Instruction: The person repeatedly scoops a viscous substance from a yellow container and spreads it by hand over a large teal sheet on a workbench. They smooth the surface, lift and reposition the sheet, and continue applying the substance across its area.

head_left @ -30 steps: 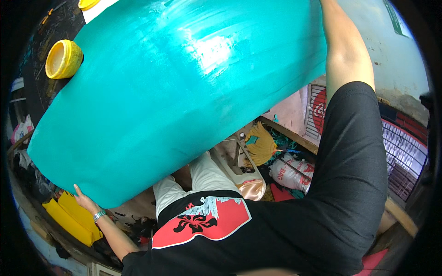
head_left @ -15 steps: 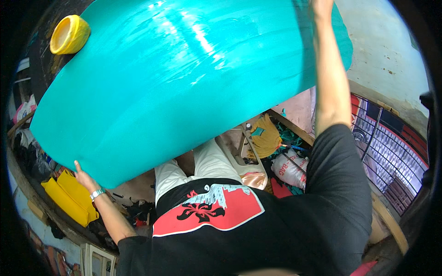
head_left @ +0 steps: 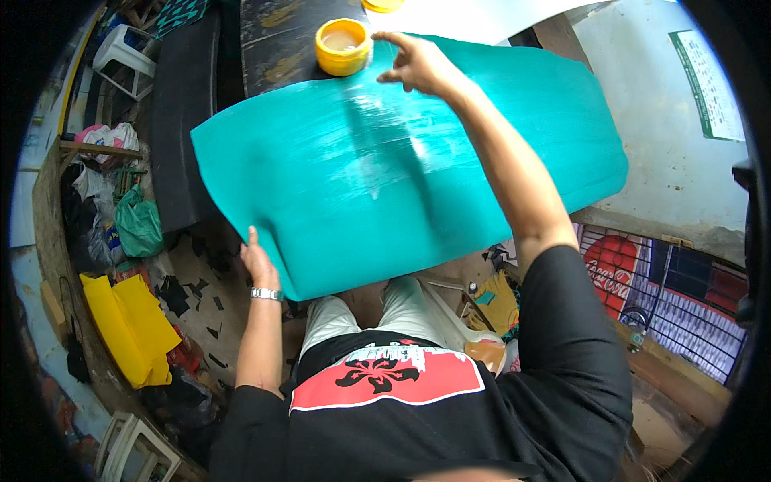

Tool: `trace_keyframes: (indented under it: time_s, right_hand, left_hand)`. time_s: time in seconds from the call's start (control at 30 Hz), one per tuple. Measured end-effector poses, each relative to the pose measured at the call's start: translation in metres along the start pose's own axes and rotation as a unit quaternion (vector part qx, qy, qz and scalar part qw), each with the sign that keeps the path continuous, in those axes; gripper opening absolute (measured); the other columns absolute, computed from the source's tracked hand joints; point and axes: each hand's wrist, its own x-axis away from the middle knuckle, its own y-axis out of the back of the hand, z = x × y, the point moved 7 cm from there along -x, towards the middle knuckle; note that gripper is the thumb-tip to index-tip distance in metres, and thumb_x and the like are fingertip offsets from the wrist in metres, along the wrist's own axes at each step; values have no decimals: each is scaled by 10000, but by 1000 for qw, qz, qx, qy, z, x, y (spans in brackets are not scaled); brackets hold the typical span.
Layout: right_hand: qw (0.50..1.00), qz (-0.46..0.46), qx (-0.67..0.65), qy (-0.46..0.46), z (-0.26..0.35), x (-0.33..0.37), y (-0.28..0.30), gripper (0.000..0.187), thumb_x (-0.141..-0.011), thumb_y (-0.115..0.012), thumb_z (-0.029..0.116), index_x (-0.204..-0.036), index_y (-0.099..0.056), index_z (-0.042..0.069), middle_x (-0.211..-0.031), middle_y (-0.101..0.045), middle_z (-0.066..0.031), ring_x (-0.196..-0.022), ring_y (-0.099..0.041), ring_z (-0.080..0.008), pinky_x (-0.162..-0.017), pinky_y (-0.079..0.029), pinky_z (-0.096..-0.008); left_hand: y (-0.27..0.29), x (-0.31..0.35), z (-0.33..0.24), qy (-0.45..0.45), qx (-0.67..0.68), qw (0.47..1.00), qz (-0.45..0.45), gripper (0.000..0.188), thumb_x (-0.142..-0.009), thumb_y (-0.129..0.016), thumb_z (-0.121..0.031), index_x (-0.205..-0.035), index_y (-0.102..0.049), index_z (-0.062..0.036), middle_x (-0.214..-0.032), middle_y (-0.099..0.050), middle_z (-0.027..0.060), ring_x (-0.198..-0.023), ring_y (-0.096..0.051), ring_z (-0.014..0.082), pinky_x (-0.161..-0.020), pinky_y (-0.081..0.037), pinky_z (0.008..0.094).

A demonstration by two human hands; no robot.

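Note:
A large teal sheet (head_left: pixel 321 177) with glossy, wet-looking streaks spreads before me, its near edge hanging over my lap. My left hand (head_left: pixel 259 262), with a metal watch on the wrist, pinches the sheet's near left corner, thumb on top and fingers mostly hidden beneath. At the sheet's far edge, my right hand (head_left: pixel 422 66) has its index finger and thumb stretched apart, with nothing visible between them. The index fingertip is close to the rim of a yellow tub (head_left: pixel 341 60) holding a pale brownish substance; whether they touch I cannot tell.
A dark worn tabletop (head_left: pixel 281 48) lies under the tub, with a black bench (head_left: pixel 185 120) to its left. Folded yellow sheet material (head_left: pixel 128 329) and bags (head_left: pixel 136 225) sit along the left side. A pale wall (head_left: pixel 658 104) and a barred window (head_left: pixel 658 281) stand at right.
My right hand has moved from the sheet's far right side leftward to beside the yellow tub. My left hand still holds the near left corner. The view has shifted, showing more at left.

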Motion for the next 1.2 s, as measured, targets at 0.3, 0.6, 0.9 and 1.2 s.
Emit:
trace_keyframes:
  time_s: [0.3,0.6,0.9,1.2]
  right_hand:
    - [845,282,409,-199,9,-137,-91,772,-722,-776,211,-1413,-435,169,-659,-617,-105,-507,-590,-186,-454,-488,-299]
    - [842,322,360,-240,-16,-148,-75,634,-721,-677,524,-1166,-559,88,-638,-615,-125,-491,-564,-192,-442,-459,-328]
    - [942,159,200,-216,-4,-145,6,859,-720,-579,837,-919,-683,8,-617,-613,-144,-474,-538,-197,-431,-430,-356]
    - [864,436,91,-237,-41,5,-71,694,-888,-445,718,-929,-742,92,-711,-642,-123,-616,-572,-209,-588,-448,-378]
  left_hand:
    - [-15,11,5,112,32,993,7,485,-924,-680,-261,-1251,-561,77,-1273,-593,128,-1132,-532,218,-1003,-395,363]
    - [-27,2,6,101,85,988,78,444,-931,-672,-260,-1228,-589,60,-1230,-619,114,-1097,-554,206,-967,-418,346]
    - [-27,6,0,109,66,989,72,497,-928,-671,-272,-1273,-555,66,-1267,-598,136,-1105,-555,229,-986,-413,365]
    - [-19,-13,1,49,26,996,69,582,-903,-701,-314,-1252,-543,124,-1271,-590,178,-1098,-546,246,-1000,-406,372]
